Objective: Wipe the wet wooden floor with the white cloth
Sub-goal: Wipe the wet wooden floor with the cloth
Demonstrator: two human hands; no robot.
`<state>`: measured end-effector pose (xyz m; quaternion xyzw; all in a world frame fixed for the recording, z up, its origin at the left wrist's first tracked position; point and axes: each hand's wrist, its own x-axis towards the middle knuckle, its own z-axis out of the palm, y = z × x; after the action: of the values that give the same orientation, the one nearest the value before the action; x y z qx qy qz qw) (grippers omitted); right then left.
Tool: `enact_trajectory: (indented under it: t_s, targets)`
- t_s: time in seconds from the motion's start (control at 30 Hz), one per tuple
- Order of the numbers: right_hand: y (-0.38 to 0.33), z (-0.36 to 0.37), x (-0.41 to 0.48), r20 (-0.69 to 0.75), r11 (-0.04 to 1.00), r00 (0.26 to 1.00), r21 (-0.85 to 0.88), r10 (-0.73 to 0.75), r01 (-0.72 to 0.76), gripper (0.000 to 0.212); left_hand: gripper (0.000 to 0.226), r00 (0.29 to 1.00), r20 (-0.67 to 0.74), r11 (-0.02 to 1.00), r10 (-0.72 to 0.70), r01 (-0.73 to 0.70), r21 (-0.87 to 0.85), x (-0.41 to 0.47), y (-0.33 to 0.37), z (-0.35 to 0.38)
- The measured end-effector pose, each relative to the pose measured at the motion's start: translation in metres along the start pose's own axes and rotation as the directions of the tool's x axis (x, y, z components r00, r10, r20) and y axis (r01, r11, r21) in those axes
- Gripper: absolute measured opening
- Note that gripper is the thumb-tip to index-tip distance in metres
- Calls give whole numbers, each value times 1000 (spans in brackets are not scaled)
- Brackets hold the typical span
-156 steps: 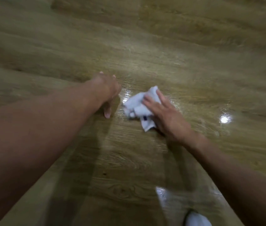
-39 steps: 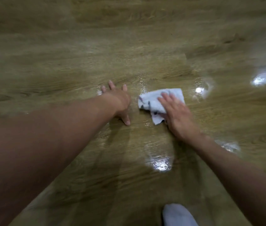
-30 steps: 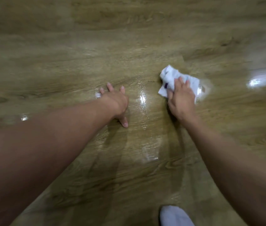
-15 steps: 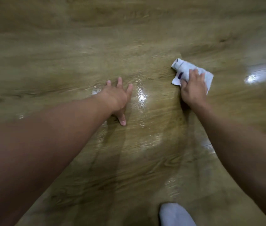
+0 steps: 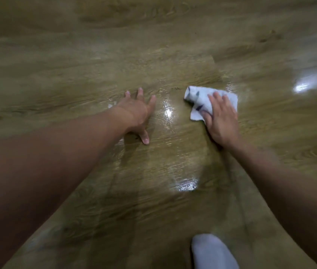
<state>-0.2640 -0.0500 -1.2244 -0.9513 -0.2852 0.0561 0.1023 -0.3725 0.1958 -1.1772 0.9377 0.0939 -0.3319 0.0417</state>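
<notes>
A crumpled white cloth (image 5: pixel 198 100) with small dark marks lies on the wooden floor (image 5: pixel 173 164), right of centre. My right hand (image 5: pixel 220 119) presses flat on the cloth's near right part, fingers spread over it. My left hand (image 5: pixel 138 115) rests palm down on the bare floor to the cloth's left, fingers spread, holding nothing. Wet, shiny streaks show on the boards between the two hands and in a bright patch (image 5: pixel 185 186) nearer to me.
A white sock-like shape (image 5: pixel 212 251) sits at the bottom edge, right of centre. A bright light reflection (image 5: pixel 307 84) glares on the floor at the far right. Brown wood planks fill all the rest of the view.
My right hand has slid the cloth back left and nearer to me, after pushing it out to the right. My left hand has stayed planted on the floor.
</notes>
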Motion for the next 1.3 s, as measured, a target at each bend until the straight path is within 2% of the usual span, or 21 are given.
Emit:
enact_trajectory:
  t_s: [0.1, 0.17, 0.23, 0.33, 0.47, 0.53, 0.63, 0.73, 0.8, 0.87, 0.97, 1.07, 1.13, 1.2, 1.3]
  targets:
    - [-18, -5, 34, 29, 991, 991, 10, 133, -134, 55, 133, 994, -106, 998, 21, -27, -56, -10, -6, 9]
    - [-38, -3, 14, 28, 990, 990, -2, 138, -138, 57, 116, 978, -205, 993, 40, -63, -104, -19, -12, 22]
    - [-64, 4, -35, 60, 999, 997, 6, 43, -43, 59, 107, 967, -246, 980, 66, -109, -168, -31, -23, 41]
    - [-100, 18, -115, 119, 986, 979, 25, -168, 166, 57, 110, 958, -278, 965, 68, -133, -225, -46, -39, 66]
    - [-88, 19, -103, 199, 903, 886, -11, -418, 429, 56, 110, 947, -318, 980, 49, -107, -170, -49, -39, 67]
    - [-80, 15, -61, 204, 912, 895, -22, -398, 410, 57, 112, 947, -315, 986, 60, -105, -130, -50, -38, 63]
    - [-95, 14, 4, 163, 980, 967, -18, -194, 200, 61, 116, 961, -259, 980, 94, -135, -143, -53, -46, 63]
    - [-124, 15, 14, 169, 998, 984, 0, -60, 61, 59, 118, 969, -233, 980, 79, -119, -161, -59, -55, 63]
    - [-136, 20, -22, 162, 995, 982, -24, -93, 98, 57, 119, 966, -253, 980, 50, -96, -172, -61, -58, 62]
    - [-151, 27, -81, 173, 978, 964, -6, -203, 207, 57, 117, 963, -264, 969, 60, -120, -215, -61, -62, 63]
    - [-165, 37, -143, 194, 908, 888, 54, -417, 415, 56, 107, 950, -278, 964, 138, -194, -183, -60, -73, 69]
    - [-154, 39, -126, 209, 813, 791, 43, -576, 581, 54, 102, 949, -264, 962, 175, -222, -162, -60, -80, 72]
    - [-154, 39, -95, 214, 808, 786, 27, -580, 589, 53, 97, 946, -272, 956, 177, -231, -179, -63, -80, 68]
    - [-166, 41, -56, 211, 862, 843, -3, -496, 508, 54, 97, 944, -302, 949, 134, -210, -234, -67, -83, 64]
    - [-194, 41, -2, 212, 912, 894, -26, -396, 410, 56, 100, 959, -284, 967, -2, -71, -246, -79, -98, 59]
